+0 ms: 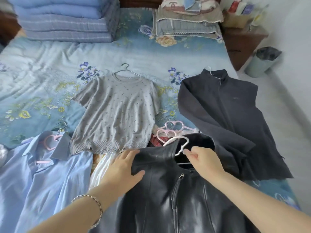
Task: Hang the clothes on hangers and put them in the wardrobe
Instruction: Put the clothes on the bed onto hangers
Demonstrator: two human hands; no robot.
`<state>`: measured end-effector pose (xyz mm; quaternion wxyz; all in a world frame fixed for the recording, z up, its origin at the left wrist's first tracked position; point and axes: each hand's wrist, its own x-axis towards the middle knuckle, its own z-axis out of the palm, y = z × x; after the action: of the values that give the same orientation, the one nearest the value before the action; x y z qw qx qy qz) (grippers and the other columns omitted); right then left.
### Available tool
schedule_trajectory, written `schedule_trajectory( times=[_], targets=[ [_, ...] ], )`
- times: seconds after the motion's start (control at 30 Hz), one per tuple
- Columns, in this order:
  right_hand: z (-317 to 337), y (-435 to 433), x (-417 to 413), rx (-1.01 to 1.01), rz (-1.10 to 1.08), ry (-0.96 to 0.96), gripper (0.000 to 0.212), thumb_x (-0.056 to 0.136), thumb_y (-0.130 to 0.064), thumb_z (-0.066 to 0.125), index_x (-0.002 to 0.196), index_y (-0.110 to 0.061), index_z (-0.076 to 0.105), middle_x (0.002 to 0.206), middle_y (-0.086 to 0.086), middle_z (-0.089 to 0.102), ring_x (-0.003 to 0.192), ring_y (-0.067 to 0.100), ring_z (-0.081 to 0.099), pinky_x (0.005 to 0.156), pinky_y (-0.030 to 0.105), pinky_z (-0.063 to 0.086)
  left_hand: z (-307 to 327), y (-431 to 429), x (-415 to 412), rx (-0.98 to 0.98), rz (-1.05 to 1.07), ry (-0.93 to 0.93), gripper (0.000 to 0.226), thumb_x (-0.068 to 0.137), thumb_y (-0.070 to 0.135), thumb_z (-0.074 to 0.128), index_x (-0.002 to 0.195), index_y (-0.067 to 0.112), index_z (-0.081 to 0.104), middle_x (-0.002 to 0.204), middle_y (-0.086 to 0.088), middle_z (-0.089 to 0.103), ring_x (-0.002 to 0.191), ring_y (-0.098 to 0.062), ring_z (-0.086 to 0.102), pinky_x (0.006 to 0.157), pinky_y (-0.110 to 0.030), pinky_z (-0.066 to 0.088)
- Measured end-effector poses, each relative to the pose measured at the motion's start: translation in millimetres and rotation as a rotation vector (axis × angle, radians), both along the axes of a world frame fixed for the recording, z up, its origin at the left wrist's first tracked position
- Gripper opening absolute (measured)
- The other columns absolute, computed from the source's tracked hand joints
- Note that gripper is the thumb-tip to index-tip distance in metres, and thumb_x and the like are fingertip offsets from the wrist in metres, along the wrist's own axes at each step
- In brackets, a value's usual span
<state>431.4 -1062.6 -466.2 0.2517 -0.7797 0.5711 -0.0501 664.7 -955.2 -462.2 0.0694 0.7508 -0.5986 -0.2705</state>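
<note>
**Three garments hung, leather jacket in hand**

Three pieces lie on the bed [42,73] on hangers: a blue shirt [42,182] at eight o'clock, a grey knit top [116,111] at the centre and a dark jacket [222,111] at two o'clock. The leather jacket [168,199] lies at six o'clock, nearest the person. The left hand [121,167] grips its shoulder by the collar. The right hand [202,158] pinches the white hanger [182,145] below its hook, with the bar inside the neck opening. The leather looks heavy, smooth and fairly stiff, and likely to slide off a thin hanger, so each shoulder wants seating well. Lift by the hook, with a hand supporting the body. Spare pink hangers [173,126] lie at twelve o'clock of the collar.
</note>
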Motion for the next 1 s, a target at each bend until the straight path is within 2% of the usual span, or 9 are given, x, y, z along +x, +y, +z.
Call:
schedule_trajectory(
  times=[0.13,0.23,0.4,0.53,0.6,0.77,0.83,0.9,1.0],
  targets=[
    [75,44,-7,-0.026,-0.038,-0.087,0.057,0.089,-0.036,0.057,0.047,-0.02,0.023,0.043,-0.007,0.046,0.044,0.014,0.029,0.048,0.023,0.025,70,16,-32,-0.105,-0.186,-0.078,0.072,0.077,0.069,0.019,0.138,0.035,0.039,0.138,0.017,0.043,0.127,-0.01,0.044,0.104,-0.02,0.025],
    [128,73,-17,-0.084,-0.095,-0.106,0.057,0.088,-0.035,0.058,0.046,-0.02,0.022,0.042,-0.001,0.042,0.045,0.014,0.026,0.049,0.021,0.024,114,31,-47,-0.229,-0.21,-0.004,0.054,0.09,0.059,0.029,0.134,0.033,0.046,0.126,0.015,0.051,0.118,-0.008,0.05,0.09,-0.012,0.028],
    [200,115,-40,-0.157,-0.093,-0.105,0.056,0.089,-0.034,0.059,0.047,-0.018,0.025,0.044,0.0,0.028,0.046,0.013,0.027,0.05,0.024,0.025,177,65,-78,-0.283,-0.207,0.077,0.066,0.076,0.073,0.039,0.131,0.038,0.046,0.119,0.019,0.052,0.115,0.0,0.046,0.082,-0.009,0.031],
    [244,134,-53,-0.163,-0.016,-0.061,0.056,0.089,-0.036,0.056,0.048,-0.016,0.024,0.046,0.001,0.027,0.047,0.013,0.026,0.049,0.026,0.024,219,77,-129,-0.374,-0.066,0.049,0.02,0.091,0.036,0.05,0.103,0.021,0.057,0.102,0.007,0.057,0.105,-0.014,0.051,0.072,-0.024,0.036],
    [263,133,-67,-0.178,-0.023,-0.077,0.055,0.089,-0.035,0.056,0.048,-0.016,0.024,0.047,0.001,0.027,0.049,0.013,0.027,0.051,0.029,0.025,234,79,-144,-0.351,-0.032,0.047,0.017,0.09,0.022,0.047,0.102,0.013,0.055,0.103,0.003,0.057,0.102,-0.018,0.05,0.073,-0.028,0.039],
    [296,121,-130,-0.345,0.103,0.019,0.052,0.093,-0.033,0.048,0.048,-0.015,0.029,0.05,-0.002,0.032,0.055,0.02,0.037,0.049,0.028,0.026,263,84,-176,-0.35,0.0,-0.001,0.018,0.09,0.016,0.045,0.102,0.012,0.059,0.098,0.001,0.055,0.099,-0.02,0.049,0.076,-0.031,0.04],
    [305,113,-161,-0.606,0.27,0.076,0.047,0.088,-0.028,0.049,0.044,-0.013,0.047,0.057,-0.004,0.04,0.065,0.022,0.045,0.046,0.023,0.026,276,88,-195,-0.354,0.035,-0.028,0.011,0.091,0.017,0.046,0.091,0.013,0.056,0.091,0.003,0.052,0.09,-0.019,0.047,0.069,-0.03,0.036],
    [313,109,-187,-0.754,0.361,0.053,0.044,0.082,-0.031,0.05,0.045,-0.011,0.063,0.073,0.0,0.059,0.082,0.023,0.049,0.054,0.029,0.042,289,94,-212,-0.353,0.07,-0.051,0.01,0.091,0.018,0.046,0.081,0.018,0.05,0.083,0.005,0.049,0.083,-0.019,0.045,0.064,-0.03,0.033],
    [330,110,-203,-0.527,0.34,-0.003,0.051,0.092,-0.043,0.047,0.052,-0.014,0.057,0.082,-0.002,0.059,0.082,0.023,0.054,0.066,0.032,0.045,303,104,-234,-0.328,0.123,-0.017,0.016,0.093,0.02,0.046,0.077,0.022,0.047,0.073,0.01,0.046,0.076,-0.021,0.047,0.056,-0.029,0.031]
  ],
)
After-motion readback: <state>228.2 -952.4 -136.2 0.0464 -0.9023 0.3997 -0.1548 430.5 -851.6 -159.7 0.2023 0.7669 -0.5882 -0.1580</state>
